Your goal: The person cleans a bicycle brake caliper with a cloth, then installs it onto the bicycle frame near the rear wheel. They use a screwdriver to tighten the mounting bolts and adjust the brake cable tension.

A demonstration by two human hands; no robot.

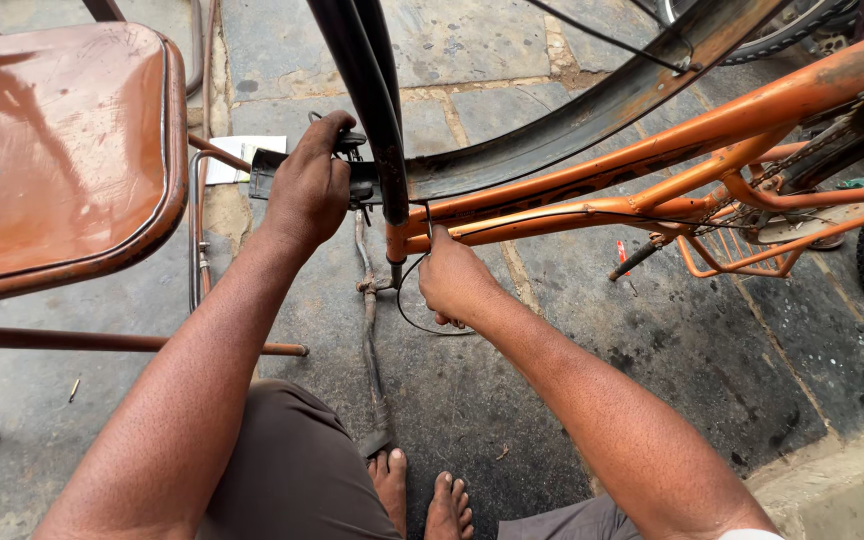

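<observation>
My left hand [307, 190] clamps the brake caliper [357, 182] steady against the black fork [377, 120] while my right hand [452, 280] pinches the thin cable [407, 300], holding it taut.

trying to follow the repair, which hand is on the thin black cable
The right hand: it pinches the thin black cable just under the orange frame. The left hand instead grips the black brake part beside the tyre.

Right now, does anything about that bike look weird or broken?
Yes. The orange bike is upside down, wheels in the air. Its paint looks worn and rusty. A thin black cable hangs in a loose loop below the right hand. The left hand grips a black part by the fork.
</observation>
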